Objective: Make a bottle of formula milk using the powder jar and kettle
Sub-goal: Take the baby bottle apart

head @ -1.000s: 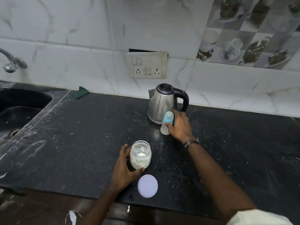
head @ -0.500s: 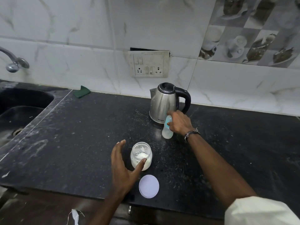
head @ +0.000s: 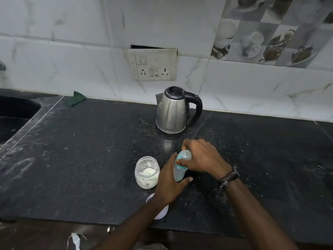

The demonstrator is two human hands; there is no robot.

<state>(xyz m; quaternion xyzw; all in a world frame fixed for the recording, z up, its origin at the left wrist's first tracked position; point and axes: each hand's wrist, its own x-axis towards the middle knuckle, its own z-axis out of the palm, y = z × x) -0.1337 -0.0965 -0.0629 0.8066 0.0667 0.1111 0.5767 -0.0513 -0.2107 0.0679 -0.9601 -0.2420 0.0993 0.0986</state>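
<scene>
A small baby bottle (head: 180, 166) with a bluish cap stands near the front of the black counter (head: 90, 152). My right hand (head: 201, 156) grips its upper part around the cap. My left hand (head: 169, 184) wraps the bottle's lower body. Just left of the bottle sits the open glass powder jar (head: 146, 172) with white powder inside. Its white lid (head: 159, 212) lies flat near the counter's front edge, partly hidden under my left forearm. The steel kettle (head: 173, 110) with a black handle stands behind, close to the wall.
A dark sink (head: 16, 114) lies at the far left. A green cloth (head: 75, 100) rests by the wall. A switch and socket plate (head: 154, 64) is on the tiled wall above the kettle. White powder dust is scattered over the counter.
My right hand has brought the bottle from beside the kettle toward the front, next to the jar. My left hand has left the jar and taken hold of the bottle's body.
</scene>
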